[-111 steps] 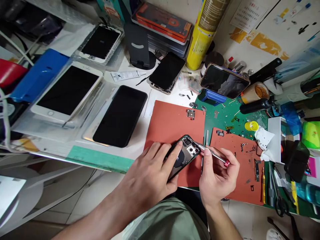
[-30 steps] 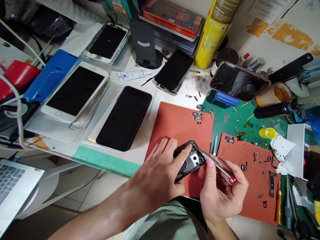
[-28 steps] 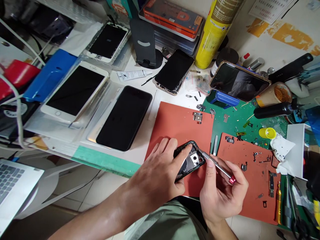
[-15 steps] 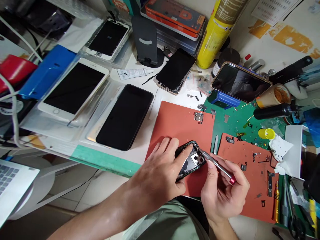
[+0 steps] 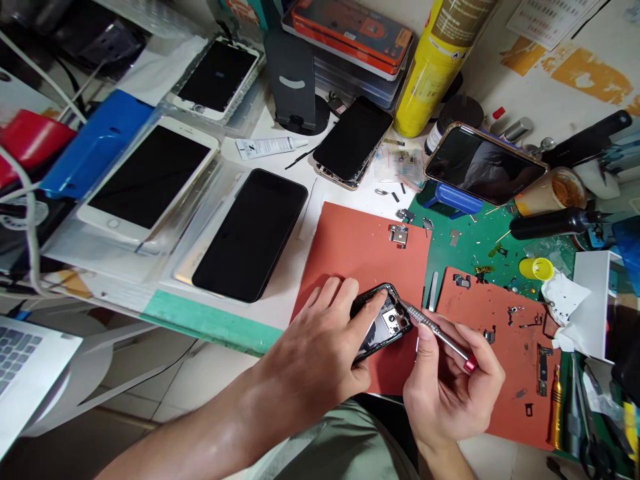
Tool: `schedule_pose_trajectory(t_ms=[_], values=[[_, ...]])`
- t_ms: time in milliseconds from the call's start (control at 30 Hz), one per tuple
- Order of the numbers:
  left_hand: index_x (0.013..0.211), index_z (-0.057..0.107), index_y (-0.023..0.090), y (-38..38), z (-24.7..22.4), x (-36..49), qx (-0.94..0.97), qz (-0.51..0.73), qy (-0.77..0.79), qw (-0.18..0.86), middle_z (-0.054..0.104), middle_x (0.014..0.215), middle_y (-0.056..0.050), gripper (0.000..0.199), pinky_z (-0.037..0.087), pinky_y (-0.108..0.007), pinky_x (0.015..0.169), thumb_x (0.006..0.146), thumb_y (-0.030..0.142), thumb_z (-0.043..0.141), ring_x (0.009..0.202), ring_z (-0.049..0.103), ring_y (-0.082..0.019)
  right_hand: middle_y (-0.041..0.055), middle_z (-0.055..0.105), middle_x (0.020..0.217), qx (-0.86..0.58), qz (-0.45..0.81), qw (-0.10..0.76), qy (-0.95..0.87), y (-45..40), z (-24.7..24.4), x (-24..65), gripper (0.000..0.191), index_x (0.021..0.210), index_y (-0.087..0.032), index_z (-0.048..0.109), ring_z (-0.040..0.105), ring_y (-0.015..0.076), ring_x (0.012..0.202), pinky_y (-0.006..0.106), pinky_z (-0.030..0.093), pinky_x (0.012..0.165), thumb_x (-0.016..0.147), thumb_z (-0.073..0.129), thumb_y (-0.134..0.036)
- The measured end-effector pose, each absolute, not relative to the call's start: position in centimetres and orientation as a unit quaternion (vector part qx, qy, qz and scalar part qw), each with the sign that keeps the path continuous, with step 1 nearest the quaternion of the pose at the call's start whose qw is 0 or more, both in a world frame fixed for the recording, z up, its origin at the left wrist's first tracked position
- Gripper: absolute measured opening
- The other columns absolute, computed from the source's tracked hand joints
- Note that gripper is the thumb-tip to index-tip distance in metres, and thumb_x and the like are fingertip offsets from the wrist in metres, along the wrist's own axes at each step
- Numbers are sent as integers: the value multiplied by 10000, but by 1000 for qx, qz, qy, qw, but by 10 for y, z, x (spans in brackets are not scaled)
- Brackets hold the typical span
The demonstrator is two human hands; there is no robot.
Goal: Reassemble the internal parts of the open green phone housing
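My left hand [image 5: 325,333] grips an opened phone housing [image 5: 383,327], its index finger laid inside near the top edge. The housing is tilted over a red-brown mat [image 5: 365,247], and its lower part is hidden by the hand. Between the thumb and fingers of my right hand [image 5: 450,387] is a silver screwdriver [image 5: 440,337] with a red end cap. Its tip points at the housing's upper right corner; whether it touches I cannot tell. Tweezers [image 5: 433,291] lie just beyond, between the two mats.
Small phone parts lie on the right-hand mat [image 5: 500,373]. A black phone [image 5: 250,233] and a white phone [image 5: 150,177] rest at left. At the back stand a phone on a blue holder [image 5: 485,163] and a yellow spray can [image 5: 430,67]. A gold screwdriver [image 5: 557,407] lies at right.
My right hand and the screwdriver have shifted very slightly right and down. My left hand keeps its hold on the phone housing, with hardly any movement.
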State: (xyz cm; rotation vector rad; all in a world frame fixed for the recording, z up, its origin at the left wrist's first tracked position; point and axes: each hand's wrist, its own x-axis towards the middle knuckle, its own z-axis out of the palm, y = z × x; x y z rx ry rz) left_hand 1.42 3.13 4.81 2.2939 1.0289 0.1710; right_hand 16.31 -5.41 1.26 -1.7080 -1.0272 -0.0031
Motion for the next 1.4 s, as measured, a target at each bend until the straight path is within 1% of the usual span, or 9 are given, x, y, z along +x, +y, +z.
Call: schedule_pose_trajectory(t_ms=[167, 300, 467, 567, 700, 867, 1000, 1167, 1400], values=[[1599, 535, 174, 31, 48, 15, 869, 56, 389, 302, 544, 1147, -134, 879, 602, -541, 936, 734, 28, 602, 1075, 521, -336, 49, 802, 1095, -708, -8, 572, -414, -52, 11, 163, 516, 1312, -184, 694, 849, 209, 924, 357, 746, 816, 857, 854, -3], [1598, 537, 161, 29, 45, 16, 879, 60, 385, 275, 541, 1123, -127, 890, 602, -550, 948, 719, 30, 602, 1051, 523, -329, 41, 804, 1086, -705, -28, 584, -402, -50, 11, 161, 543, 1313, -193, 705, 848, 200, 906, 359, 749, 826, 837, 866, 12], [1563, 564, 157, 29, 46, 17, 887, 53, 384, 251, 540, 1111, -126, 884, 615, -546, 929, 686, 53, 617, 1039, 540, -333, 50, 808, 1072, -706, -27, 580, -405, -53, 9, 162, 531, 1312, -190, 701, 850, 224, 895, 394, 762, 786, 842, 867, -6], [1552, 565, 154, 30, 47, 17, 892, 46, 380, 241, 541, 1123, -128, 865, 620, -547, 938, 693, 69, 628, 1055, 551, -340, 53, 811, 1074, -703, -16, 577, -416, -55, 8, 163, 548, 1328, -184, 696, 851, 222, 900, 378, 761, 787, 841, 866, 0], [1557, 545, 164, 31, 49, 17, 894, 44, 383, 229, 549, 1157, -133, 861, 617, -553, 981, 706, 73, 636, 1103, 563, -348, 57, 812, 1076, -715, -9, 573, -400, -54, 8, 162, 502, 1317, -180, 694, 849, 218, 889, 367, 756, 775, 867, 854, -23], [1551, 542, 152, 32, 51, 17, 899, 44, 372, 228, 555, 1156, -131, 860, 623, -552, 981, 701, 76, 650, 1103, 573, -355, 50, 805, 1107, -714, 3, 570, -406, -55, 6, 162, 514, 1325, -186, 695, 847, 199, 938, 332, 743, 836, 867, 855, -18], [1556, 532, 142, 32, 52, 18, 900, 43, 369, 229, 548, 1143, -129, 869, 629, -555, 959, 697, 63, 644, 1086, 572, -353, 60, 793, 1119, -725, 4, 556, -407, -57, 6, 162, 482, 1305, -177, 698, 849, 211, 941, 361, 745, 858, 873, 858, -33], [1564, 518, 152, 32, 50, 17, 898, 39, 369, 238, 539, 1139, -123, 879, 630, -553, 947, 699, 53, 640, 1068, 556, -340, 68, 796, 1102, -729, -2, 547, -411, -56, 8, 162, 444, 1290, -166, 692, 851, 227, 915, 378, 755, 811, 889, 853, -62], [1562, 531, 169, 31, 49, 16, 891, 38, 375, 251, 525, 1144, -123, 862, 624, -547, 956, 714, 53, 633, 1071, 541, -335, 46, 805, 1103, -711, 6, 579, -399, -55, 6, 162, 522, 1321, -190, 694, 849, 206, 925, 354, 745, 831, 859, 852, -8]])
